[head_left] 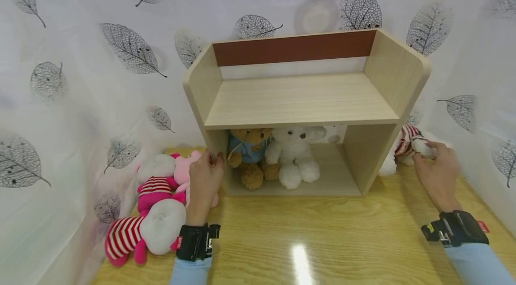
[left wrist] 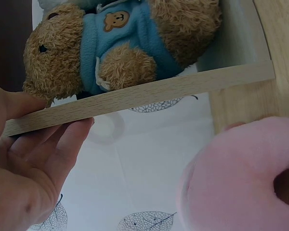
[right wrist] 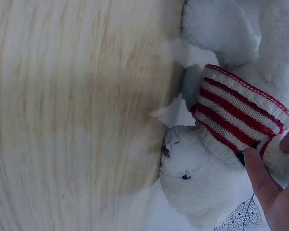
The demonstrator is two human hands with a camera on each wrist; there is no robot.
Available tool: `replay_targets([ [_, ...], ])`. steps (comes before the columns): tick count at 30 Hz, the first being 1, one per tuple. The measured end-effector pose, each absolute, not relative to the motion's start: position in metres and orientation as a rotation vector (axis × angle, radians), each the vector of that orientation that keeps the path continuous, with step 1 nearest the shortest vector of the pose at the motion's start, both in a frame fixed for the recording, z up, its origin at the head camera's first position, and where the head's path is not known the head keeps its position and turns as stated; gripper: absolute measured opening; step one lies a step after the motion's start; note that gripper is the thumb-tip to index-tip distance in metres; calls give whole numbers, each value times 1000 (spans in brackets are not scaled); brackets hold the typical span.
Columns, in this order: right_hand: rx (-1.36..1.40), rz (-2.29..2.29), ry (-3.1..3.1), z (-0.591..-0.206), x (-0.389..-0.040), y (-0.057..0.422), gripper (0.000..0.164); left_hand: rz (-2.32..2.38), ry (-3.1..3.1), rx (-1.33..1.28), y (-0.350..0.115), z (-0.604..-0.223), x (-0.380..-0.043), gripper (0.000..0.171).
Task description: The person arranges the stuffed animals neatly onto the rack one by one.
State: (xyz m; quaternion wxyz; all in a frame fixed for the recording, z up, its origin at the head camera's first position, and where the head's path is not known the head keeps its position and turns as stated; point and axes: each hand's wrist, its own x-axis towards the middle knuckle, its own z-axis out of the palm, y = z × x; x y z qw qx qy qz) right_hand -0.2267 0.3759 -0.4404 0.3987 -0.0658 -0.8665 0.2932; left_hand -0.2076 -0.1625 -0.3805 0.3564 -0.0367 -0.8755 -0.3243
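A small wooden shelf [head_left: 298,99] stands on the table. My left hand [head_left: 204,184] grips the edge of its left side panel [left wrist: 149,94], thumb inside and fingers outside. Just within that panel sits a brown teddy bear [head_left: 251,153] in a blue top, beside a white plush toy [head_left: 293,155] in the lower compartment. To the right of the shelf, my right hand [head_left: 439,173] pinches the arm of a white teddy bear [right wrist: 241,113] in a red-and-white striped sweater. The right side panel hides part of this bear in the head view.
Left of the shelf lie several plush toys: a pink one [head_left: 183,170], partly behind my left forearm, and two white-headed ones with striped bodies [head_left: 125,235]. A leaf-patterned white sheet [head_left: 121,110] hangs behind and beside the wooden table [head_left: 262,235].
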Motion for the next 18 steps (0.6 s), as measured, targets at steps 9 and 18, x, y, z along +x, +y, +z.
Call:
replay_targets([
  [9, -173, 755, -2022, -427, -212, 381, 36, -866, -2284, -66, -162, -378, -207, 16],
  [18, -168, 665, -1928, -415, -199, 380, 27, -867, -2296, -48, -163, -379, -207, 18],
])
